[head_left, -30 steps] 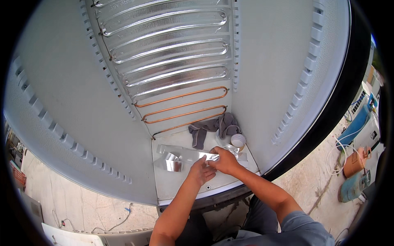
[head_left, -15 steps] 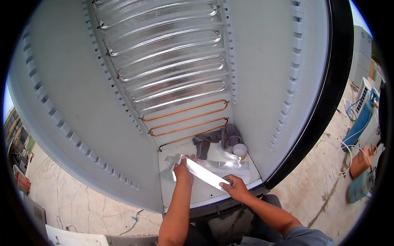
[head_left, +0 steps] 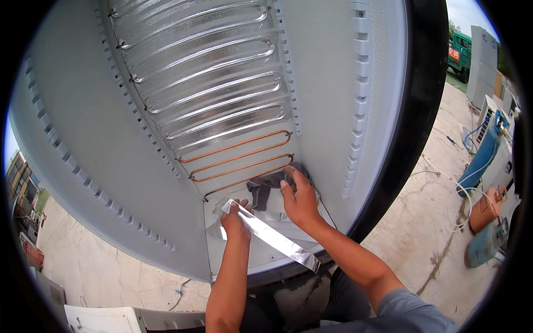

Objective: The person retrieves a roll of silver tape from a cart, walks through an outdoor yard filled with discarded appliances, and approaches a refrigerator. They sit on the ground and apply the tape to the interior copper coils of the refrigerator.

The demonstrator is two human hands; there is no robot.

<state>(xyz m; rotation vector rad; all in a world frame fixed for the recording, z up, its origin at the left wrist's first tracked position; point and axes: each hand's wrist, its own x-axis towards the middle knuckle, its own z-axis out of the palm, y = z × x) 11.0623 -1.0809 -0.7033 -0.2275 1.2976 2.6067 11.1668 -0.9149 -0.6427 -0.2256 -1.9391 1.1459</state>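
Between the thumb and fingers of my left hand [head_left: 235,221] is one end of a shiny strip of aluminium foil tape [head_left: 275,240]. Its other end hangs loose, slightly bent, over the front edge of the cabinet. My right hand [head_left: 300,201] is off the strip with thumb and fingers apart, in front of the lower right bend of a bare copper tube [head_left: 239,166]. I cannot tell whether a fingertip touches the tube. Behind this hand lies a dark grey cloth [head_left: 260,194], partly covered. More foil pieces rest on the cabinet floor under my left hand.
The tall white cabinet [head_left: 325,83] has slotted rails [head_left: 361,83] on its side walls. Foil covers the upper tube loops [head_left: 216,72] on its back wall. Outside on the right stand a blue cylinder [head_left: 482,161], an orange container [head_left: 486,210] and a teal tank [head_left: 484,247].
My right hand has let go of the foil strip and moved up toward the copper tube's right end. The strip's freed end now hangs down. The view has shifted right.
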